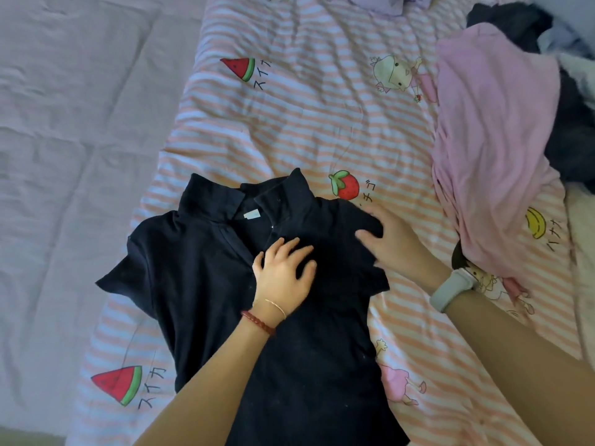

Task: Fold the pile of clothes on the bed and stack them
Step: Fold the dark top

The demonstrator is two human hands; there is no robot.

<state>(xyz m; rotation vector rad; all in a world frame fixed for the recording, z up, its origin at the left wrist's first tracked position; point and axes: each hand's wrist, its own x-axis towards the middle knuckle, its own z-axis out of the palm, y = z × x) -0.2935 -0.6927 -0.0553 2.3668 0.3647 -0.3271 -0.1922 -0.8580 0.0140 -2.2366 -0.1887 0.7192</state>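
A dark navy polo shirt [225,284] lies spread face up on the striped quilt [322,123] that covers the bed, its collar toward the far side and its hem running off the near edge of the view. Both short sleeves stick out to the sides.

The left hand [285,273] rests flat on the chest of the shirt just right of the placket, its fingers [302,251] spread and released, pressing the cloth down. A red braided bracelet [257,322] and a thin gold one sit on that wrist.

The right hand [391,239] lies on the shirt's right shoulder, by the sleeve, with fingers straight and relaxed, grasping nothing. A pale wristband [450,291] circles that wrist.

To the far right, the unfolded pile of clothes [528,75] sits on the quilt, a pink garment [489,149] draped over darker pieces. It is well apart from the shirt. A plain lilac sheet [80,156] covers the bed to the left.
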